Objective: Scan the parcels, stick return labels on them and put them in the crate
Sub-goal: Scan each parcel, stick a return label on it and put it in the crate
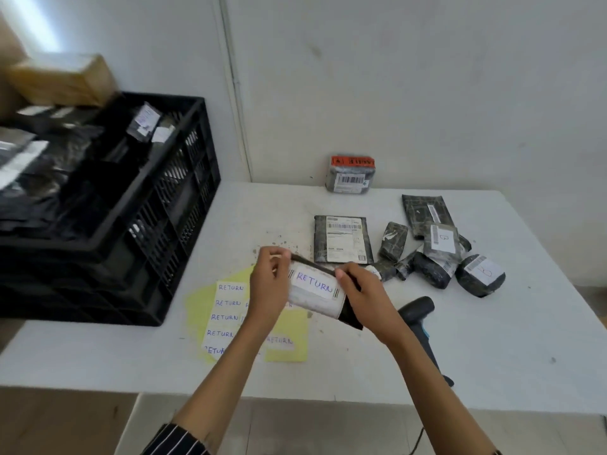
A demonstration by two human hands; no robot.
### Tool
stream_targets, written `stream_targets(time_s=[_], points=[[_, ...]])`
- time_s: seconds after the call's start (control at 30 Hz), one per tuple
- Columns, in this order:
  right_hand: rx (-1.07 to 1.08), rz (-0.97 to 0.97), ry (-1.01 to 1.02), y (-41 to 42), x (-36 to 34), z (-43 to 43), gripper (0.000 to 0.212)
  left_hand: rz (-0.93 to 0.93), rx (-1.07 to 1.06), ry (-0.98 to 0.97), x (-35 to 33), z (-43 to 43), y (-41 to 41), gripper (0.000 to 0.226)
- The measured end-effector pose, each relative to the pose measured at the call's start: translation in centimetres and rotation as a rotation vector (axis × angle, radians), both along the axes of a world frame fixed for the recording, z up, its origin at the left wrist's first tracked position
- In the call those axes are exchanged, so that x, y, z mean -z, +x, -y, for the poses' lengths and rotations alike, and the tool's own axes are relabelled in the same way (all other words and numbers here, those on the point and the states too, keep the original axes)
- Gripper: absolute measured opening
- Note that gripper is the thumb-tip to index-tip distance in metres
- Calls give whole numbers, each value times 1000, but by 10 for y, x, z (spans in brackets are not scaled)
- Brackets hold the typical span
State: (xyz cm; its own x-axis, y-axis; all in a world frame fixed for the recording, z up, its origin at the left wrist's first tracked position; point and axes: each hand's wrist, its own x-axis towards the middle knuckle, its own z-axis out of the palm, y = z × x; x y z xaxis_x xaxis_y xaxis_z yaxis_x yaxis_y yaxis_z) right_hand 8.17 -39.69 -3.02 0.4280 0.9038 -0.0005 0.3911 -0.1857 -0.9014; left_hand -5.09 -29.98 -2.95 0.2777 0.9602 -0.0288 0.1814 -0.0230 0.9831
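1. A white table [492,339] fills the lower part of the view and stands against a pale wall.
2. A black crate [184,205] sits on the table's left end, heaped with dark bagged parcels [49,178]; several show white labels.
3. A blurred cardboard box [65,78] lies behind the crate at the far left.
4. A loose pile of wrapped parcels [440,251] lies on the right half of the table, some touching or overlapping.
5. A yellow backing sheet [289,349] lies near the front edge, partly under the forearms, carrying white stickers [226,318] hand-lettered "RETURN".
6. A dark handheld scanner [417,310] lies on the table just right of the right wrist.
7. A flat black parcel [343,238] with a printed shipping label lies beyond the hands.
8. The held parcel [315,303] is raised above the table between both hands, over the sheet's upper right.
9. The left hand [269,287] pinches its upper left corner with curled fingers; the right hand [364,297] grips its right end, thumb on top.
10. A small parcel with orange tape [351,174] stands at the wall.
11. A white return label [315,284] sits on the held parcel's face.
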Motion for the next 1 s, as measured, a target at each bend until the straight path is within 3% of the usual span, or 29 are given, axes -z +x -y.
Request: stream_targets(time_s=[0.1, 0.23, 0.5, 0.7, 1.0], points=[[46, -110, 102, -17, -26, -21, 17, 175, -88, -152, -40, -9, -16, 30], [48, -304, 215, -50, -58, -59, 17, 161, 12, -153, -75, -23, -41, 50], [-55, -419, 319, -107, -94, -157, 9, 209, -143, -7, -115, -120, -95, 37], [-66, -198, 293, -134, -86, -249, 8, -85, -258, 216, -146, -257, -129, 31], [-59, 176, 245, -149, -53, -337, 42, -485, -183, 277, -127, -410, -100, 28]])
